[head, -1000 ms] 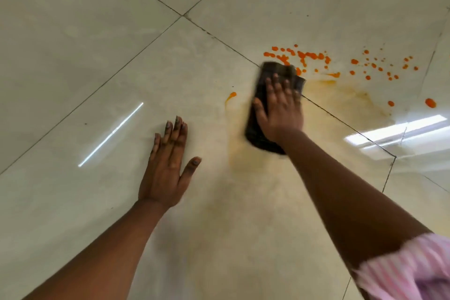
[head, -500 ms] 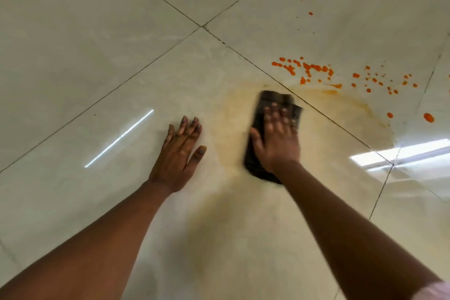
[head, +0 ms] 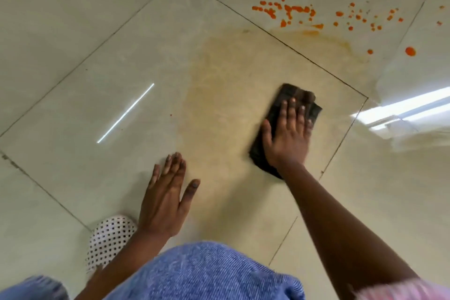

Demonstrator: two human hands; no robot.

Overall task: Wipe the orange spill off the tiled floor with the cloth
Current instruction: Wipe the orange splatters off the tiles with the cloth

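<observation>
A dark folded cloth (head: 295,95) lies on the pale tiled floor (head: 73,31), and my right hand (head: 288,134) presses flat on it with straight, spread fingers. Orange droplets (head: 292,11) are scattered across the far tile, with one bigger drop (head: 410,51) to the right. A pale yellow-orange smear (head: 219,85) covers the tile left of the cloth and runs up toward the droplets. My left hand (head: 165,198) rests flat on the floor, nearer to me and to the left, fingers straight.
My blue denim knee (head: 207,273) fills the bottom of the view. A white slipper with black dots (head: 109,236) sits at the lower left. Bright window light reflects off the floor (head: 401,109) at the right. Dark grout lines cross the tiles.
My right hand has dragged the cloth back toward me and to the right, away from the droplets. The view has tilted down, so my knee and slipper now show.
</observation>
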